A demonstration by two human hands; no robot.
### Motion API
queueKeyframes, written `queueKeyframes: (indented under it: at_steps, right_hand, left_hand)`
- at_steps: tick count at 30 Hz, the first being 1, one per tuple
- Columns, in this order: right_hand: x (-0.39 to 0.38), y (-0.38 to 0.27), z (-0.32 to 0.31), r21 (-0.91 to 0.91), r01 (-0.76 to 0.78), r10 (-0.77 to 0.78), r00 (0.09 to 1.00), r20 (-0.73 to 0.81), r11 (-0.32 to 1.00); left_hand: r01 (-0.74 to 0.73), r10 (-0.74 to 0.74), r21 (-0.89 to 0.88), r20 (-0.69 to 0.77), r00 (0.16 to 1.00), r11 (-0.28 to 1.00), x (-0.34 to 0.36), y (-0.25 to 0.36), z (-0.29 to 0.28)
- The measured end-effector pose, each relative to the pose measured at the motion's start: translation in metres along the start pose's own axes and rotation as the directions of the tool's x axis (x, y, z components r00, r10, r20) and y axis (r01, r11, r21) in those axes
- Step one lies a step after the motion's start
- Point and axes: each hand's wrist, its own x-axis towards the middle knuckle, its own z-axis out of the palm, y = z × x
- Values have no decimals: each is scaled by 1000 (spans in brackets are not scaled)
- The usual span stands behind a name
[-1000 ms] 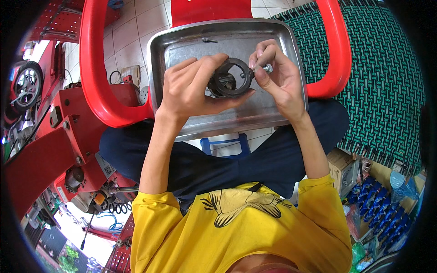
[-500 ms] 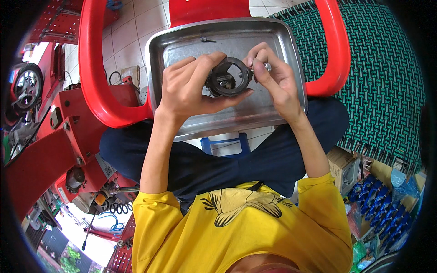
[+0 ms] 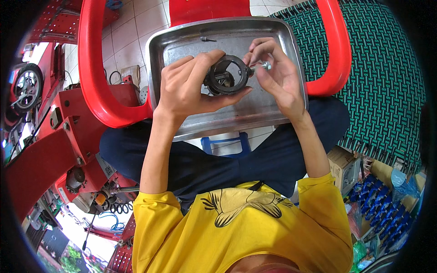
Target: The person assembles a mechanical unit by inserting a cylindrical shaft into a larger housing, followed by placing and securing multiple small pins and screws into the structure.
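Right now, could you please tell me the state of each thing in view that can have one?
Black ring-shaped part: held, open middle facing the camera.
Left grip: closed around that part.
Silver-headed bolt: head outward, seating unclear.
Right grip: beside that bolt, contact unclear.
Metal tray: open side up.
Small dark fastener: lying in the tray.

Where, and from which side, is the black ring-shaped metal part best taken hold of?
Hold the black ring-shaped metal part by its curved outer wall, probably from the left: it is round, suiting a wraparound grip, while the right hand and a silver bolt-like piece crowd its right side.
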Motion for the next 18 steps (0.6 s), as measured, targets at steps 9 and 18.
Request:
queueKeyframes:
  at_steps: [9, 18]
  right_hand:
    - [-4, 4, -8, -40, -89, 91, 995, 28, 995]
    - [-1, 3, -3, 76, -33, 31, 999, 25, 997]
  left_hand:
    - [-1, 1, -1, 1, 1000, 1000, 0, 1, 2]
    - [-6, 6, -11, 0, 1000, 1000, 0, 0, 2]
